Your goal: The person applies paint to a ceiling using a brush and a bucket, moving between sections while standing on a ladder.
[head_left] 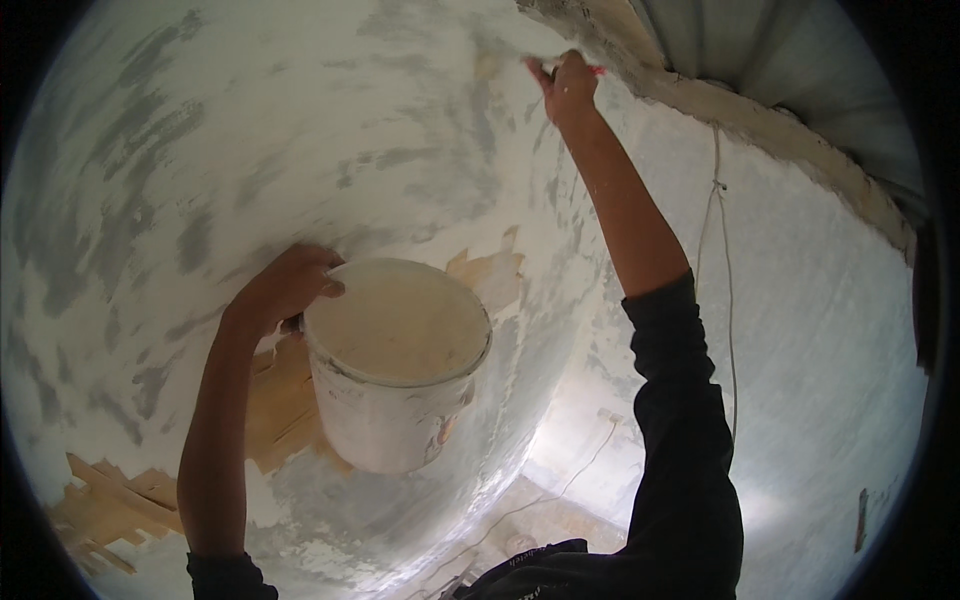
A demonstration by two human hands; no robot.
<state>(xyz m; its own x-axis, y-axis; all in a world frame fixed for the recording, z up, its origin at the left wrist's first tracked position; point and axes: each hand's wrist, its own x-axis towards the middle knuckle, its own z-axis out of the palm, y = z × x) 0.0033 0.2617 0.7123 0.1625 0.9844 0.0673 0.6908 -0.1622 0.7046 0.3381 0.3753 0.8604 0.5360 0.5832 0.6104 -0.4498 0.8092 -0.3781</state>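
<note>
A white plastic bucket with smears down its side is held up in front of me, with a pale creamy mass inside. My left hand is closed on its left rim, the thumb over the edge. Under that hand a small dark piece shows, too hidden to name. My right arm reaches high up to the wall's upper corner. There my right hand is closed around a small tool with a red end; its working part is hidden and blurred.
The wall carries patchy white and grey coating, with tan bare patches behind the bucket. A rough ledge runs along the top right under a ribbed ceiling. A thin cord hangs on the right-hand wall.
</note>
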